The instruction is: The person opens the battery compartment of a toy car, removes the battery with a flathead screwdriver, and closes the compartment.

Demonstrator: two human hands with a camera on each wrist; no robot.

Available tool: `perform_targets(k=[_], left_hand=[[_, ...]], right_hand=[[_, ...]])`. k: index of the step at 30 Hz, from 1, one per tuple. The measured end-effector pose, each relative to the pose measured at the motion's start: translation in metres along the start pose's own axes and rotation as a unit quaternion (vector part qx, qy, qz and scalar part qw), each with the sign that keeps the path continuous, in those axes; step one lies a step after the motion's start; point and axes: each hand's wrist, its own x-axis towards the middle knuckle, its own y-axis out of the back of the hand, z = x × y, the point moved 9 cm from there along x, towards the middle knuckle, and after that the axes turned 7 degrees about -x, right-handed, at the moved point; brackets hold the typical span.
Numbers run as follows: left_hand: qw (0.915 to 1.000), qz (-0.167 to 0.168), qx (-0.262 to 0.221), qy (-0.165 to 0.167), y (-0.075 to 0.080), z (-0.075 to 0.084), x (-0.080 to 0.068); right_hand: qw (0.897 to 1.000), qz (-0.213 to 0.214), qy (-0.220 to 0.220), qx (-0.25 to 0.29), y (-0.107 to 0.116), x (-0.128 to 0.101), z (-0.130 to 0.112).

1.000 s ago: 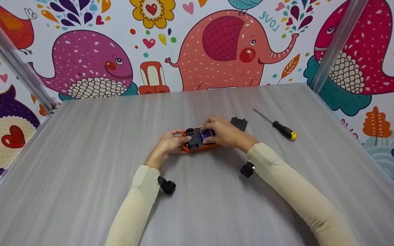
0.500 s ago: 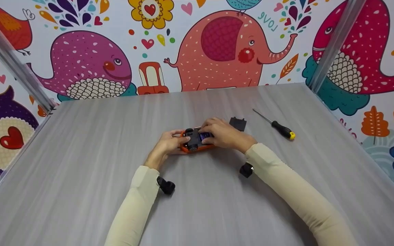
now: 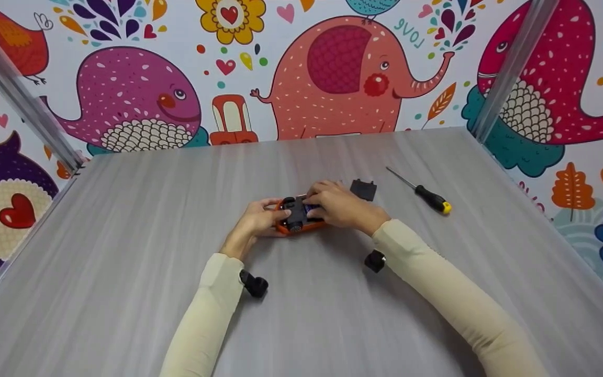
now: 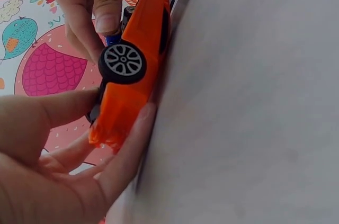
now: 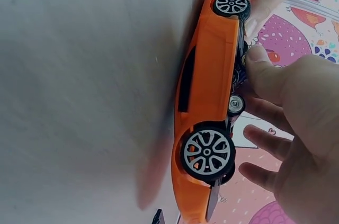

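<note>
An orange toy car (image 3: pixel 287 228) lies wheels-up in the middle of the grey table (image 3: pixel 123 220). My left hand (image 3: pixel 259 215) grips its left end between thumb and fingers; in the left wrist view that hand (image 4: pixel 69 150) clasps the orange bumper of the car (image 4: pixel 140 49). My right hand (image 3: pixel 335 205) is over the car's underside, and its thumb and a finger pinch a blue battery (image 4: pixel 112 39) at the black chassis. In the right wrist view the right thumb (image 5: pixel 260 57) presses against the underside of the car (image 5: pixel 209 75). The battery is mostly hidden by fingers.
A small black cover plate (image 3: pixel 363 189) lies just right of my right hand. Further right is a screwdriver (image 3: pixel 427 196) with a black and yellow handle. Patterned walls and metal posts (image 3: pixel 511 68) close in the table at the back and sides.
My right fingers have slid a little left over the car's underside and now cover most of the blue battery. The car and my left hand have stayed put.
</note>
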Motion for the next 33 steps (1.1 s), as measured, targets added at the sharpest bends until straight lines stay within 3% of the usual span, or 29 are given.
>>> perform_targets(k=[15,26,33], left_hand=[[0.9999,-0.007,0.003,-0.014,-0.001,0.001,0.001],[0.9999,-0.005,-0.006,-0.009,-0.001,0.001,0.001],[1.0,-0.001,0.003,-0.007,-0.001,0.0,0.001]], right_hand=[[0.999,0.038,0.03,0.018,0.005,-0.001,-0.001],[0.99,0.122,0.056,-0.04,0.017,-0.004,-0.007],[0.985,0.147,0.044,-0.082,0.022,-0.002,-0.013]])
